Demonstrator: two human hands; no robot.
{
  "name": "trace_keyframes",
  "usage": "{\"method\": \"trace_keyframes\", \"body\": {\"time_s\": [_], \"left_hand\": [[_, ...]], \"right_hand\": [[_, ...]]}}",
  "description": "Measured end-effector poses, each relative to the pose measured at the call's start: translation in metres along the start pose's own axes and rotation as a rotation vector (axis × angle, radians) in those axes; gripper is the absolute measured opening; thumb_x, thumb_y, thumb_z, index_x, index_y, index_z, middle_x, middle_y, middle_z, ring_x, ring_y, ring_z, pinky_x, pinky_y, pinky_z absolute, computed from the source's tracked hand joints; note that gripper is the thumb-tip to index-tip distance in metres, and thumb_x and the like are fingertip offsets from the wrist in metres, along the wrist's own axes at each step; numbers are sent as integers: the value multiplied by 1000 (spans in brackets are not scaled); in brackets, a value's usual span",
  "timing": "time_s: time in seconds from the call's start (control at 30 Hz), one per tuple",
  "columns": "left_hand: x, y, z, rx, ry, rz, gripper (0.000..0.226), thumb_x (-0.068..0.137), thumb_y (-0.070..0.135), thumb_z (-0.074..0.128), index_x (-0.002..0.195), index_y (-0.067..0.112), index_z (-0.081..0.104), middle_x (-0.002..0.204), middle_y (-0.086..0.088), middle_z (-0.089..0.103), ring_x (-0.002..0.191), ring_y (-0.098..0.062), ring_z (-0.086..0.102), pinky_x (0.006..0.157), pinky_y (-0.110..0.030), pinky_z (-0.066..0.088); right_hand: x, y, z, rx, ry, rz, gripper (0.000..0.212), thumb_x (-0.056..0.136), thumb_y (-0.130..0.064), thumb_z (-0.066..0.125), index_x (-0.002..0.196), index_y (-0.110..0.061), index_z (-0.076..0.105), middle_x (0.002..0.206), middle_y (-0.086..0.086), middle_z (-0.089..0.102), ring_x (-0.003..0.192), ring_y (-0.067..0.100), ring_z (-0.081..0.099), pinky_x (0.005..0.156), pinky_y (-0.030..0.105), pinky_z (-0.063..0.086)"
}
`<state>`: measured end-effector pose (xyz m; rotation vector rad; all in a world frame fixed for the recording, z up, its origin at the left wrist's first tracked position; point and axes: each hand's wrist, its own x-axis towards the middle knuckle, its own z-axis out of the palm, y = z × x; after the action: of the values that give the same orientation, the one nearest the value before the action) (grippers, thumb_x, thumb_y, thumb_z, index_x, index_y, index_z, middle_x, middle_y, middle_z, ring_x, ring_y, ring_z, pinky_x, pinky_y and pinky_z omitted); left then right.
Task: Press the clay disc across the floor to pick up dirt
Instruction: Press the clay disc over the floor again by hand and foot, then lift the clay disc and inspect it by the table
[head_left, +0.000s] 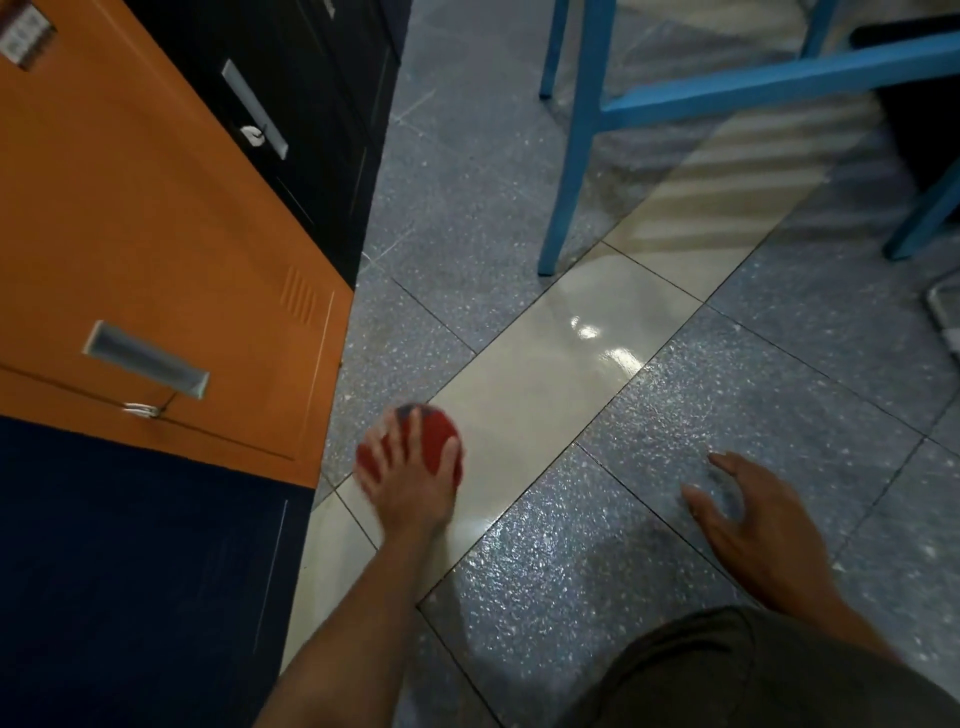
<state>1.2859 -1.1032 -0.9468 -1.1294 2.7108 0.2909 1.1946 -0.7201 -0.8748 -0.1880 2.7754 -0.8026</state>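
As the left hand (402, 483) lay over the red clay disc (434, 434), its fingers were spread and nearly straight across the top, with the thumb against the disc's right edge. It looked to be pressing down rather than gripping, though motion blur made the finer finger positions hard to read. The disc sat on the floor (753, 415), on the pale cream tile strip (545, 364) just beside the foot of the orange locker (156, 234). The right hand (748, 519) was well apart to the right, held low over a grey speckled tile, its fingers loosely curled with nothing in them; whether it touched the tile could not be told. Beyond the orange door stood darker lockers (311, 104), and a navy panel (130, 571) lay nearer the camera. Blue chair legs (576, 130) rose farther off across the floor, and a dark-clothed knee (753, 675) filled the lower right corner.

Judged from this, the pressing step itself was in hand, with the disc down at the locker's corner. The next move would call for firm downward palm pressure while shifting the disc along the tiles, probably away from the locker base into open floor. The disc would need to stay flat so its whole underside met the dirt, and to be lifted and reset if it stuck or dragged.
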Motion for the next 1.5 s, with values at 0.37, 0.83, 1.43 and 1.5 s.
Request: {"method": "trace_keyframes", "body": {"time_s": [0.37, 0.83, 1.43, 1.5], "left_hand": [[-195, 119, 91, 60, -111, 751, 68, 98, 53, 47, 164, 38, 41, 172, 2, 40, 162, -43, 19, 130, -53, 13], [-213, 265, -157, -1253, -1199, -340, 49, 94, 57, 75, 116, 14, 79, 108, -8, 81, 101, -26, 76, 102, -43, 58], [-329, 186, -453, -1034, -1258, -206, 38, 85, 4, 75, 120, 19, 79, 117, -12, 81, 110, -34, 77, 107, -53, 58], [-336, 191, -482, -959, -1201, -154, 38, 88, 2, 73, 119, 23, 77, 115, -5, 83, 110, -29, 78, 103, -48, 61]], "right_hand": [[22, -37, -9, 144, 9, -27, 45, 88, -21, 76, 131, -13, 65, 134, 9, 65, 123, 29, 59, 103, 32, 40], [-77, -70, -202, 230, -80, 325, 62, 91, -55, 67, 142, -20, 54, 134, 7, 65, 116, 28, 63, 98, 45, 50], [-220, -225, -413, 722, -464, 667, 29, 81, -29, 84, 96, -5, 76, 87, 16, 78, 76, 25, 76, 72, 40, 62], [-229, -243, -436, 746, -406, 686, 31, 82, -29, 84, 97, -4, 75, 87, 18, 78, 78, 30, 75, 79, 49, 61]]}}
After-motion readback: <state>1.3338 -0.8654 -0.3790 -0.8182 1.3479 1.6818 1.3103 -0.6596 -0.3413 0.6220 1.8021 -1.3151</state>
